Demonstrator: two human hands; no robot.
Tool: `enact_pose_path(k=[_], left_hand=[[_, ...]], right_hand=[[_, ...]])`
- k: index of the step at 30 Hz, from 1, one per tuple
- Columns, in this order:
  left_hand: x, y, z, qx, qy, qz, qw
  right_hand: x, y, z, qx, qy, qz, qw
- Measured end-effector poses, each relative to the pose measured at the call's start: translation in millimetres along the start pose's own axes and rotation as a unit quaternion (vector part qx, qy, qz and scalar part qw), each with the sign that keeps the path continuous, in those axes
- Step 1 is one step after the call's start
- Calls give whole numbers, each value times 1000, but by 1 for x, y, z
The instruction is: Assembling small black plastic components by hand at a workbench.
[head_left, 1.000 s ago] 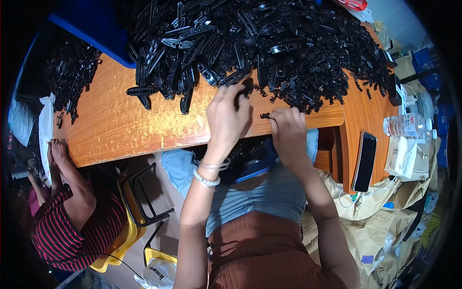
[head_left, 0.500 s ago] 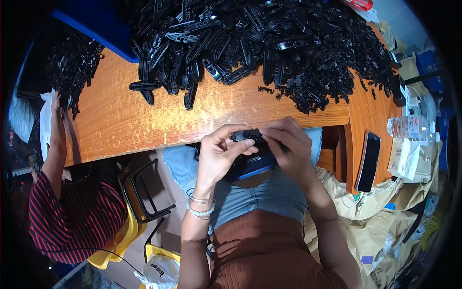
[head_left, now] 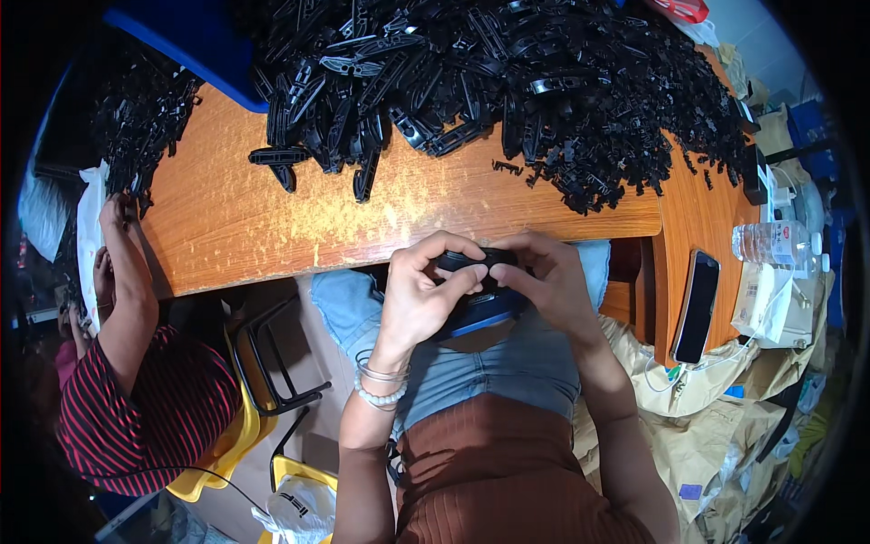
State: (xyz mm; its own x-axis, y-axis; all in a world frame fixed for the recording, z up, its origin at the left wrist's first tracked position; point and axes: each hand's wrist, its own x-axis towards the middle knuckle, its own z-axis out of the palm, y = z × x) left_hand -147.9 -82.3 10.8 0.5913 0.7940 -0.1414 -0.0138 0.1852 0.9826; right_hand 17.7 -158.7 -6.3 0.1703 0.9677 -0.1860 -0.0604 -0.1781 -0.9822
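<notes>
Both hands are down at lap level, just off the near edge of the wooden table (head_left: pixel 272 227), working one small black plastic piece (head_left: pixel 476 260) between them. The left hand (head_left: pixel 426 290) has its fingers curled over the top and thumb underneath, pinching the left end; the right hand (head_left: pixel 553 281) pinches the other end the same way. So it's held from both ends, with the middle showing.

That piece looks like hard molded plastic, so I'd guess it's light, stiff and a bit slick, the kind of thing that snaps rather than bends if you force it. Holding it by the ends like that seems the sensible way, since it keeps the middle free.

Under the hands there's something dark with a blue edge (head_left: pixel 485 313) on the lap; can't tell what it is.

The far side of the table is buried under a huge heap of black plastic parts (head_left: pixel 507 82), with stragglers spilling toward the near edge. A phone (head_left: pixel 696 306) lies on the right side, with a water bottle (head_left: pixel 770 243) just beyond it. A person in a striped shirt (head_left: pixel 145 408) sits off to the left, hands on a smaller pile of parts (head_left: pixel 136 118).
</notes>
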Motion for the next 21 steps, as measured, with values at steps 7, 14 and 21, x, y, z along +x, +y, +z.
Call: enact_pose_path(k=[7,14,21], left_hand=[[16,9,-39,167,-156,37,973],[108,3,-7,528,118,325,776],[89,-3,-8,505,140,240,817]], right_hand=[[4,-6,-13,-43,-119,-53,991],[68,-9,-4,-506,247,-295,772],[63,15,-2,-521,207,-319,765]])
